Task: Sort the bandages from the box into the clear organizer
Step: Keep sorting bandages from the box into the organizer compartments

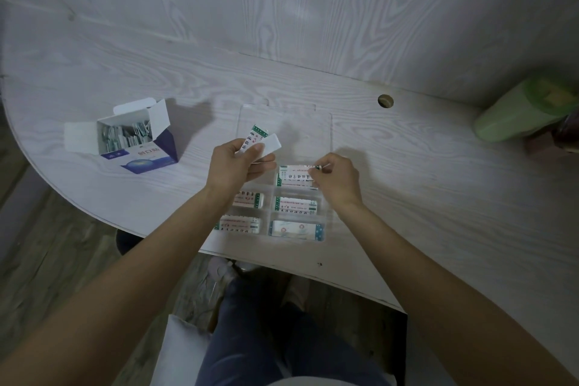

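clear organizer [324, 135] filling is under way. right hand [336, 180] pinches a bandage [296, 173] over a compartment; left hand [233, 166] grips spare bandages [261, 141]. next: release it flat.

The left hand [235, 166] covers the lower ends of the two bandages [261, 139] it holds, and the organizer [326, 135] cell beneath it. The right hand [336, 180] hides the right end of a bandage [293, 175] there. Print on every wrapper is too small to read. The green bottle [526, 111] is cut off at the right edge. Inside the box [138, 135], the wrappers are a dim jumble and cannot be counted.
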{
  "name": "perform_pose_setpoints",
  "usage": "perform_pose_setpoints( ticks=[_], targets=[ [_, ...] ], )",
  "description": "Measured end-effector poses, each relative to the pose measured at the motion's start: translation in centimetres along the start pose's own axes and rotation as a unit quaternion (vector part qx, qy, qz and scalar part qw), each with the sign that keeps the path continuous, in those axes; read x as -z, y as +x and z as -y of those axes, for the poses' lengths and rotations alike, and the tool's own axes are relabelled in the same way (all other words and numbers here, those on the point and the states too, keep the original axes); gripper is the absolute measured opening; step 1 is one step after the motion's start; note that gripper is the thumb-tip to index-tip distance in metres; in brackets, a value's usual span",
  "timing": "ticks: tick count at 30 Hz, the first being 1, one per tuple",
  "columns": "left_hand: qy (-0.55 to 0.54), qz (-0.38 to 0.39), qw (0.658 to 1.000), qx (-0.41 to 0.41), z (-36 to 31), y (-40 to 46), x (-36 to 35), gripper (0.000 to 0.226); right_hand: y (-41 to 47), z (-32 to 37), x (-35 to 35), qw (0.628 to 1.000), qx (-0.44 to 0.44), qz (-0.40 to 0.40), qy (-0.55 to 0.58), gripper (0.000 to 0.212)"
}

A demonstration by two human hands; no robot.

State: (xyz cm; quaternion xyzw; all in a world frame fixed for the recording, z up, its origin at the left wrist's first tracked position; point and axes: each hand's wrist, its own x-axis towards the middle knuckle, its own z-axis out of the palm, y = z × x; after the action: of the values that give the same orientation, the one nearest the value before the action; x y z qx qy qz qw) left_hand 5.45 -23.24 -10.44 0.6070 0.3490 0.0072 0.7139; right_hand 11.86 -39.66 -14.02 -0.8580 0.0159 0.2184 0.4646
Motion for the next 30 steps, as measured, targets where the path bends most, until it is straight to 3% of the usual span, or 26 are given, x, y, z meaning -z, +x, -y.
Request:
perform_pose_setpoints(
  ticks=[7,23,24,26,28,30],
  targets=[
    [0.01,0.003,1.0,-0.004,-0.1,0.2,0.2,0.013,-0.4,-0.1,-0.1,0.99,0.056,0.007,-0.132,0.003],
    [0.042,0.018,0.999,-0.016,-0.2,0.6,-0.9,0.011,-0.4,-0.1,-0.9,0.889,0.207,0.02,-0.408,0.015],
    [0.046,0.023,0.999,-0.016,-0.2,0.6,-0.9,0.01,-0.4,-0.2,-0.8,0.892,0.216,0.021,-0.397,0.016],
    [0.042,0.032,0.999,-0.011,-0.3,0.6,-1.0,0.009,-0.5,0.1,-0.6,0.937,0.205,0.019,-0.284,0.017],
    [0.031,0.045,0.998,-0.005,-0.4,0.4,-1.2,0.009,-0.7,1.3,-0.1,0.989,0.133,0.042,-0.059,0.015],
    [0.026,0.076,0.997,-0.007,-0.5,0.1,-1.5,0.009,-0.7,2.5,0.5,0.986,0.055,0.083,0.135,0.007]
  ],
)
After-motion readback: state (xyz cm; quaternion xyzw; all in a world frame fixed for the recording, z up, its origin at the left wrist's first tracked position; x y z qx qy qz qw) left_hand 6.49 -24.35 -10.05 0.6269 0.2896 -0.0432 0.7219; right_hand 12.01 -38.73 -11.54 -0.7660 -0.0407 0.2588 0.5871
